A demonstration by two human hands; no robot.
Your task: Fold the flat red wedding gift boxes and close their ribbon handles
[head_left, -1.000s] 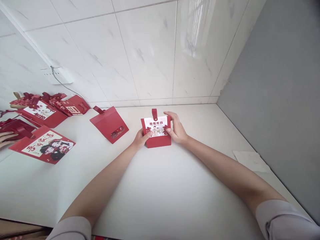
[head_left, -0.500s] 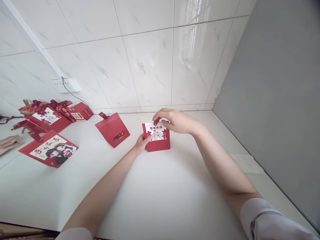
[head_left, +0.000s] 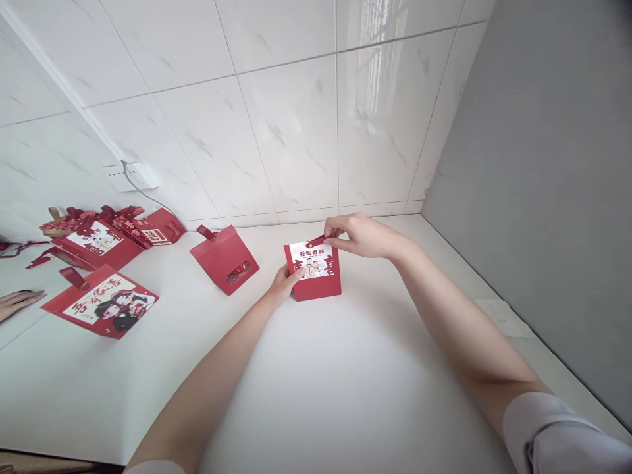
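A small red gift box [head_left: 318,288] with a white printed panel of a couple and Chinese characters stands on the white table in front of me. My left hand [head_left: 286,283] grips its left side, thumb on the front and fingers behind. At its top edge a dark red ribbon [head_left: 317,241] passes by a small gold-coloured fastening. The fingertips of my right hand [head_left: 355,235] pinch the ribbon's right end and hold it out to the right. The back of the box is hidden.
Left of my hands stands a red box [head_left: 222,260] with an oval window. Farther left are a box with cartoon figures [head_left: 111,303] and a cluster of red boxes [head_left: 99,243]. Another person's hand [head_left: 20,303] rests at the left edge. A socket strip [head_left: 131,176] is on the wall.
My right hand has shifted right along the box top, drawing the ribbon out sideways. My left hand still grips the box. The other person's hand has flattened onto the table.
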